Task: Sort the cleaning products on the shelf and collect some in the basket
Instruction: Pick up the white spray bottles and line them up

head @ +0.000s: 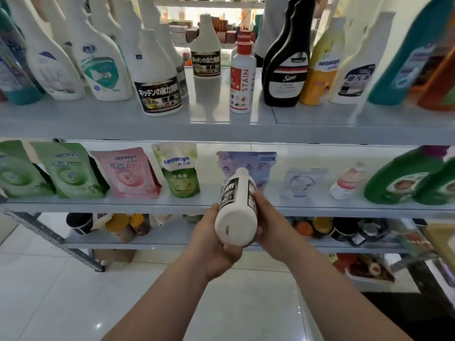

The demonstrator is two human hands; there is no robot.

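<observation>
A white bottle with a black label (236, 207) is tilted away from me, its base facing the camera, in front of the middle shelf (172, 205). My left hand (213, 239) grips its lower left side and my right hand (267, 222) holds its right side. On the top shelf (147, 126) stand two matching white bottles with black labels (157, 80), (206, 49), a red-capped stain remover (242, 77) and a black bottle (286, 62). No basket is in view.
White spray bottles (98, 57) crowd the top shelf's left; yellow, white and teal bottles (354, 65) fill its right. Refill pouches (133, 173) and green jugs (398, 178) line the middle shelf. Jars (344, 230) sit on the lower shelf. White tiled floor (73, 291) lies below.
</observation>
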